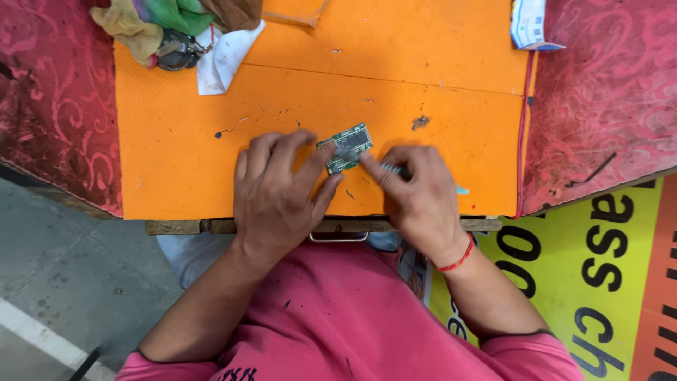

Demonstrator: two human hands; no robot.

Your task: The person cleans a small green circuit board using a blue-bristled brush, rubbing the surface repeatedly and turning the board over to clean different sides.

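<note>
At the middle of the orange desk (211,162), the left hand (278,194) closes its grip on a small green circuit board (345,147), steadying it, while the right hand (419,194), at three o'clock, pinches a slim tool (395,169) against it.

A pink short-sleeved shirt (338,317), flecked with dark marks, is worn; a red thread band (457,262) is tied round the right wrist.
</note>
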